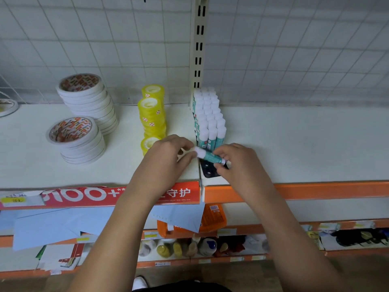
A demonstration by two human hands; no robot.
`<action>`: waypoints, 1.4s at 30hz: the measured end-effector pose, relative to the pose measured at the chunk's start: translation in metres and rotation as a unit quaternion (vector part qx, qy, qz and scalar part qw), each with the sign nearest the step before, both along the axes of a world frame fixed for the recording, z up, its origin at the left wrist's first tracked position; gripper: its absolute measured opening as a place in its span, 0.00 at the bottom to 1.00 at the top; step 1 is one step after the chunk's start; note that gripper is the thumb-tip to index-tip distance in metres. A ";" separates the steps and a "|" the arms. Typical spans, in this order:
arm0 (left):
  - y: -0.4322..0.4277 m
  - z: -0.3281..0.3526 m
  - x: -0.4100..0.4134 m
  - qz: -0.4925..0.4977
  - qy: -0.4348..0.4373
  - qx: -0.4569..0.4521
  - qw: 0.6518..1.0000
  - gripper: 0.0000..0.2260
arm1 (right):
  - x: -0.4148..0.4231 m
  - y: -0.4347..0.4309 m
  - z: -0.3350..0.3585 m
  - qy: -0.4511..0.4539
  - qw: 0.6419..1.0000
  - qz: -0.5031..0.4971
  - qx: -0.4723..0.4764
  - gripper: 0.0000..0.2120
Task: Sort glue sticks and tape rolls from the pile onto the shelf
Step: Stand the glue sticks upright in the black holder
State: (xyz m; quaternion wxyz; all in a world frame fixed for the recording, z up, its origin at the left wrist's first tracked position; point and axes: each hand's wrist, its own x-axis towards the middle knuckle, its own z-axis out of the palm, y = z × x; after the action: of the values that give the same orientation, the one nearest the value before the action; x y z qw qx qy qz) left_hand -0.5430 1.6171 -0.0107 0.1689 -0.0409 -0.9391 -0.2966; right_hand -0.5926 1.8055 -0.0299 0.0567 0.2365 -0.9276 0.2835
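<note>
A white wire grid backs the scene, split by a cream slotted post. Along the front edge runs a red sign printed "100+", with a yellow price label at its left end. Below it lie blue paper sheets, partly covering an orange basket. Lower still stands a blurred row of bottles. A white shoe shows at the bottom.
</note>
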 end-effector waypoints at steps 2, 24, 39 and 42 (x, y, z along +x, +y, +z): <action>0.004 -0.001 -0.004 0.000 0.004 -0.003 1.000 0.05 | -0.005 0.006 0.001 -0.009 1.000 -0.026 -0.010 0.08; 0.038 -0.022 -0.024 -0.009 -0.123 -0.069 0.990 0.10 | -0.018 -0.007 -0.015 -0.010 0.994 -0.104 -0.020 0.07; 0.037 -0.026 -0.024 0.001 -0.109 -0.049 0.993 0.09 | -0.013 -0.012 -0.019 -0.042 0.989 -0.135 -0.040 0.09; 0.037 -0.026 -0.021 0.009 -0.099 -0.050 0.994 0.11 | -0.011 -0.009 -0.017 -0.056 0.990 -0.123 -0.033 0.10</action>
State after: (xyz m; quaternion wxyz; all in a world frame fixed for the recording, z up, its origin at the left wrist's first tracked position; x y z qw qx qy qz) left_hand -0.5642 1.6538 -0.0369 0.0759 -0.0114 -0.9651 -0.2504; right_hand -0.6037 1.7969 -0.0465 0.0469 0.1020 -0.9415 0.3179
